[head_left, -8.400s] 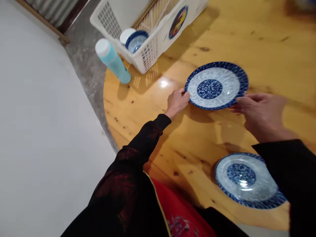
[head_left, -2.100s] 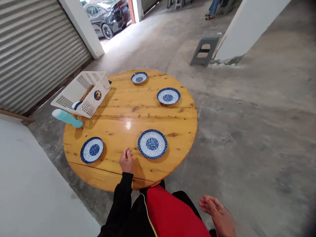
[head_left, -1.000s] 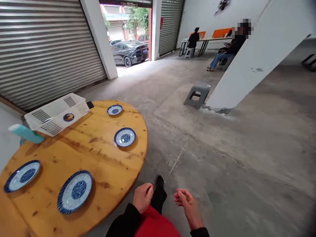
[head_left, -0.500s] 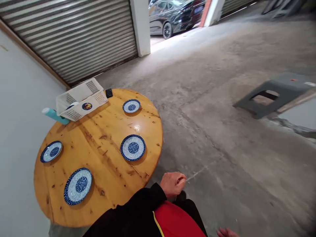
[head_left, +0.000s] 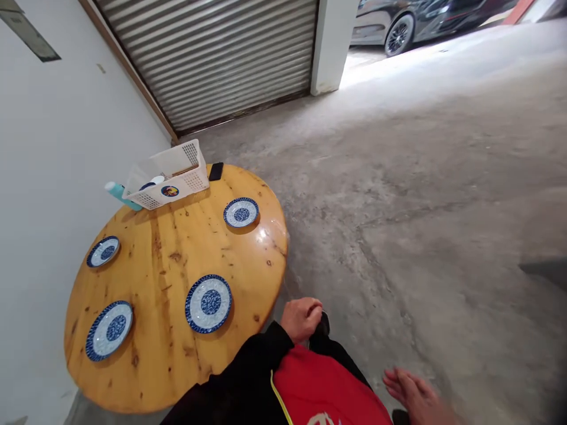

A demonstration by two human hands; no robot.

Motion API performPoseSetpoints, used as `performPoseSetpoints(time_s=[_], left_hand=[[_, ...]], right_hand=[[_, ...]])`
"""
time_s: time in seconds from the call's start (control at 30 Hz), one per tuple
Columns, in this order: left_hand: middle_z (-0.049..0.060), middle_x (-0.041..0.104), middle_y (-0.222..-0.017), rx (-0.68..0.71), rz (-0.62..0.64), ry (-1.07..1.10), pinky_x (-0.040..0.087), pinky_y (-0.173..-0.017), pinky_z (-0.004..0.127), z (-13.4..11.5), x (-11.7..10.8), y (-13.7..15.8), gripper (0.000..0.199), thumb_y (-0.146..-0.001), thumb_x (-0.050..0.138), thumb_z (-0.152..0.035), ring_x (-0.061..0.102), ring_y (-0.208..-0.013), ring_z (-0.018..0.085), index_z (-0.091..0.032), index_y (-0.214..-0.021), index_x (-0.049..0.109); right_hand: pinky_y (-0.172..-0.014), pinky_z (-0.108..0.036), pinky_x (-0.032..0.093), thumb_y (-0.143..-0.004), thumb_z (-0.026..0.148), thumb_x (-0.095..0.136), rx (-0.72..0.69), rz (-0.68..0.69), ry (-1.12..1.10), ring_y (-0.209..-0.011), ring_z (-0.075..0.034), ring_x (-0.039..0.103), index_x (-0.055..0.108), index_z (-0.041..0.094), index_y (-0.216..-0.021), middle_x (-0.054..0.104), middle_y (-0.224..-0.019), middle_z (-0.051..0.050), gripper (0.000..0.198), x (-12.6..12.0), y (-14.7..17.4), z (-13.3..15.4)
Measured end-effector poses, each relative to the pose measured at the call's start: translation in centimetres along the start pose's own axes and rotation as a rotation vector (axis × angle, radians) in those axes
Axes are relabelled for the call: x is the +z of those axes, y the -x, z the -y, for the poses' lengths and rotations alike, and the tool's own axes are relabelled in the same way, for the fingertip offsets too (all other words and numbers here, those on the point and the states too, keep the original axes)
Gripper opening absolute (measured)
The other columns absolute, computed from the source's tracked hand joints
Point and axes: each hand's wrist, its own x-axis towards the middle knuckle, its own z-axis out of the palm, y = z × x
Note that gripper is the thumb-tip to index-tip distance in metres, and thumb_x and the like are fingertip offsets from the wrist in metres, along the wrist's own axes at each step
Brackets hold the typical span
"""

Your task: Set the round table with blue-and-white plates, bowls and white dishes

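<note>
1. Head view, hands: I see the left hand (head_left: 301,319) with its fingers curled into a loose fist, in front of the wearer's red garment (head_left: 330,378) and just past the rim of the round wooden desk (head_left: 162,360). Its fingertips are hidden from me.
2. Head view, the other side: the right hand (head_left: 411,392) is well apart from the left, low over the concrete floor (head_left: 398,212), its fingers loosely extended. It is blurred, so I cannot make out the exact finger pose.
3. Head view, plates: I count four blue-and-white plates, all face up on the desk and apart from one another. The nearest plate (head_left: 208,303) lies closest to the left hand; the lower-left plate (head_left: 108,331), the upper-left plate (head_left: 103,252) and the upper-right plate (head_left: 241,212) sit round toward the edge.
4. Head view, far side of the desk: I have a white basket (head_left: 192,184) there, with a blue-rimmed bowl (head_left: 147,185) inside. A light-blue bottle (head_left: 119,192) is just beside its left end, and a flat black object (head_left: 216,171) lies at its right.
5. Head view, background: I see a ribbed metal shutter (head_left: 221,53) and a dark car (head_left: 411,26) outside the opening.
</note>
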Motion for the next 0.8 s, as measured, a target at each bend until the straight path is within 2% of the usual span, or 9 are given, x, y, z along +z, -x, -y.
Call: performPoseSetpoints(time_s=[0.13, 0.27, 0.4, 0.53, 0.7, 0.8], left_hand=[[0.006, 0.08, -0.093, -0.041, -0.16, 0.06, 0.055, -0.079, 0.026, -3.1, -0.7, -6.0, 0.031, -0.098, 0.049, -0.026, 0.072, -0.081, 0.016, -0.018, -0.106, 0.077], [0.005, 0.079, -0.093, -0.151, -0.247, 0.112, 0.055, -0.074, 0.023, -4.1, -1.2, -10.1, 0.03, -0.098, 0.048, -0.028, 0.071, -0.078, 0.014, -0.019, -0.106, 0.076], [0.004, 0.079, -0.093, -0.233, -0.282, 0.123, 0.054, -0.072, 0.022, -4.4, -1.4, -15.0, 0.029, -0.099, 0.049, -0.029, 0.072, -0.077, 0.014, -0.02, -0.105, 0.075], [0.004, 0.079, -0.092, -0.253, -0.309, 0.148, 0.053, -0.073, 0.023, -4.4, -2.6, -23.0, 0.03, -0.1, 0.048, -0.03, 0.072, -0.078, 0.014, -0.02, -0.105, 0.076], [0.003, 0.08, -0.092, -0.246, -0.329, 0.175, 0.053, -0.079, 0.024, -5.1, -6.3, -34.7, 0.029, -0.099, 0.049, -0.027, 0.071, -0.08, 0.015, -0.02, -0.107, 0.076], [0.003, 0.08, -0.093, -0.234, -0.321, 0.175, 0.053, -0.082, 0.026, -5.7, -9.1, -40.2, 0.029, -0.099, 0.05, -0.027, 0.071, -0.081, 0.016, -0.02, -0.108, 0.076]], right_hand=[[-0.049, -0.032, 0.06, -0.042, 0.05, 0.083, -0.117, -0.002, 0.02, -0.055, -0.023, 0.07, 0.065, 0.02, -0.072, 0.072, -0.063, -0.007, 0.046, 1.3, -7.4, 10.3], [-0.05, -0.028, 0.058, -0.046, 0.051, 0.087, -0.2, 0.106, 0.048, -0.057, -0.02, 0.07, 0.067, 0.017, -0.077, 0.073, -0.066, -0.006, 0.05, 5.9, -13.3, 18.3], [-0.05, -0.026, 0.057, -0.048, 0.055, 0.089, -0.21, 0.278, 0.122, -0.057, -0.019, 0.07, 0.069, 0.016, -0.079, 0.074, -0.067, -0.006, 0.054, 12.3, -18.0, 23.1], [-0.05, -0.026, 0.057, -0.048, 0.059, 0.089, -0.18, 0.401, 0.204, -0.057, -0.019, 0.07, 0.07, 0.016, -0.079, 0.073, -0.067, -0.006, 0.057, 18.0, -22.0, 26.6], [-0.052, -0.025, 0.059, -0.045, 0.058, 0.09, -0.091, 0.399, 0.309, -0.058, -0.018, 0.071, 0.072, 0.014, -0.078, 0.074, -0.067, -0.007, 0.058, 22.3, -27.1, 32.8], [-0.052, -0.024, 0.059, -0.046, 0.056, 0.09, -0.078, 0.365, 0.341, -0.059, -0.019, 0.072, 0.072, 0.015, -0.079, 0.075, -0.068, -0.006, 0.056, 24.0, -30.2, 36.8]])
